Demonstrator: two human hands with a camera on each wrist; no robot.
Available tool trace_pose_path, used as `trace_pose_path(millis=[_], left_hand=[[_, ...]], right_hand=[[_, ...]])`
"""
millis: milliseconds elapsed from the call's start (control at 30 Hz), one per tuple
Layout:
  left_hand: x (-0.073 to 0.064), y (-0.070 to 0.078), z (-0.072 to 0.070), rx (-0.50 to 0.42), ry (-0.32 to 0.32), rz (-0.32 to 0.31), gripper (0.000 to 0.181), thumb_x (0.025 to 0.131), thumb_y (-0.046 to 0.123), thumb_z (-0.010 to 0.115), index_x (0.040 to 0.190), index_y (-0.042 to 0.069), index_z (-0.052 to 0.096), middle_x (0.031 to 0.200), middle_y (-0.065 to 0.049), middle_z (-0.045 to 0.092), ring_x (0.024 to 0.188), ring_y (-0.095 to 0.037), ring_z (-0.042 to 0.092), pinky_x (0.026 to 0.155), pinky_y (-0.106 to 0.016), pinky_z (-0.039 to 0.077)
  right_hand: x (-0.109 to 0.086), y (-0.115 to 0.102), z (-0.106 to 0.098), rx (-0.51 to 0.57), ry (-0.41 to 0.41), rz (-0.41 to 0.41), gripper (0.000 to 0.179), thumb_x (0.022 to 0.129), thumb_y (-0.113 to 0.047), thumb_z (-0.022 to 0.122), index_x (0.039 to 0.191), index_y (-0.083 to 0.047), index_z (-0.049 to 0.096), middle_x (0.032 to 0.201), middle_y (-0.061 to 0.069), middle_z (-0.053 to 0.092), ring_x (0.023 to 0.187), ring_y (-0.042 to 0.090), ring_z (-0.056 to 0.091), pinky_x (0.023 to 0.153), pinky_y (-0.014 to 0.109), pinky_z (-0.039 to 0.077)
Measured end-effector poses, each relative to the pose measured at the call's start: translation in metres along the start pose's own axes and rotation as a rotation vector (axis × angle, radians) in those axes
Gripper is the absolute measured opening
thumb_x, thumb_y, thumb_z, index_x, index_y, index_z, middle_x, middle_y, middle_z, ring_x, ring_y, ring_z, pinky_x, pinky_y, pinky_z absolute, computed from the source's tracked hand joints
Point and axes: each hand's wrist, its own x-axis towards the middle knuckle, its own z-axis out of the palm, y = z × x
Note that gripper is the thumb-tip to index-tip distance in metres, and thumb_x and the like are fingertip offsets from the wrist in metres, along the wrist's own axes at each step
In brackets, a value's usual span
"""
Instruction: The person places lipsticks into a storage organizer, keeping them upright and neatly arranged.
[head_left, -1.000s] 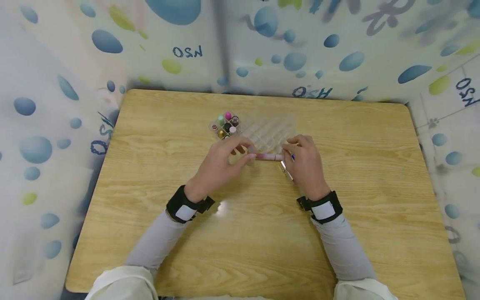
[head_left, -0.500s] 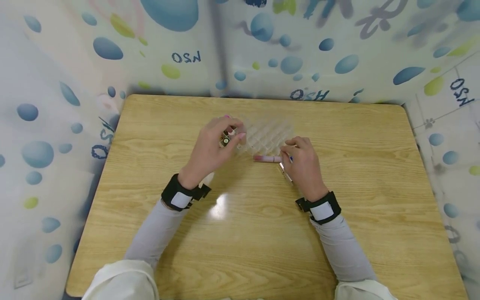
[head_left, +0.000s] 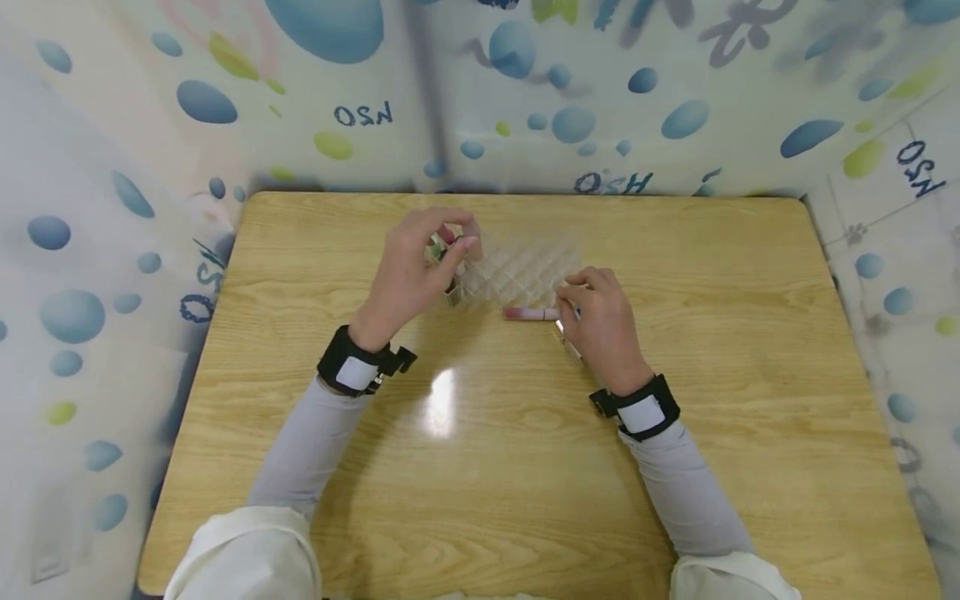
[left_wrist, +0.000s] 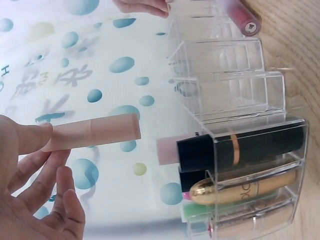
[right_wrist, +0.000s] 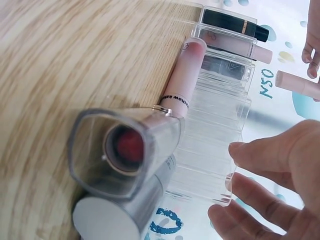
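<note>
A pale peach tube is held in the air by the left hand. It is pinched near its top end by the thumb and fingers, and the other fingers are bent below it. The tube is kept nearly upright, with its low end over the clear box but not touching it. It is likely to be light and stiff. Its smooth sides may be a bit slippery, so it is best pinched high up, with the low end left free for a slot.

A corner of the box seems to be pinched by the thumb and fingers of the right hand. The box is made of thin, shiny, hard plastic, split into small square slots. It could be cracked if it is squeezed too hard.

At one end, slots are filled with a fat black tube with a copper band and a round-tipped gold tube. A pink tube is laid just beside the box on the wood-grain table. Near it, a red lipstick is covered by a clear, square-shaped cap, and a smooth silver tube is seen beside that.
</note>
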Motion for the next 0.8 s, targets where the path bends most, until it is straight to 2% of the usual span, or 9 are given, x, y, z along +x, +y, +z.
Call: trace_pose_path(millis=[333, 500, 633, 800], left_hand=[[0.005, -0.011, 0.004, -0.039, 0.043, -0.021, 0.024, 0.096, 0.013, 0.071, 0.117, 0.001, 0.073, 0.109, -0.009, 0.076, 0.091, -0.024, 0.067, 0.076, -0.045, 0.050], [0.007, -0.018, 0.007, -0.064, 0.037, -0.042, 0.023, 0.096, 0.010, 0.071, 0.118, 0.002, 0.072, 0.109, -0.009, 0.076, 0.095, -0.024, 0.067, 0.077, -0.045, 0.051], [0.009, -0.023, 0.010, -0.060, 0.037, -0.048, 0.023, 0.096, 0.010, 0.071, 0.118, 0.002, 0.072, 0.110, -0.010, 0.075, 0.097, -0.025, 0.067, 0.080, -0.041, 0.052], [0.012, -0.027, 0.012, -0.044, 0.034, -0.049, 0.023, 0.097, 0.012, 0.070, 0.118, 0.002, 0.072, 0.111, -0.010, 0.075, 0.101, -0.028, 0.067, 0.085, -0.044, 0.054]], right_hand=[[0.001, 0.001, -0.001, -0.016, -0.012, 0.001, 0.012, 0.091, -0.006, 0.074, 0.094, 0.002, 0.082, 0.101, 0.017, 0.069, 0.099, 0.035, 0.061, 0.075, 0.043, 0.058], [0.000, 0.002, 0.001, -0.027, -0.019, 0.007, 0.012, 0.091, -0.006, 0.074, 0.093, 0.002, 0.082, 0.101, 0.017, 0.069, 0.099, 0.034, 0.061, 0.075, 0.042, 0.059], [0.000, 0.002, 0.001, -0.031, -0.020, 0.008, 0.012, 0.091, -0.006, 0.074, 0.093, 0.002, 0.082, 0.100, 0.016, 0.068, 0.099, 0.033, 0.062, 0.076, 0.042, 0.058], [0.000, 0.003, 0.000, -0.039, -0.020, 0.000, 0.011, 0.091, -0.006, 0.074, 0.094, 0.001, 0.082, 0.100, 0.016, 0.068, 0.099, 0.033, 0.062, 0.075, 0.042, 0.059]])
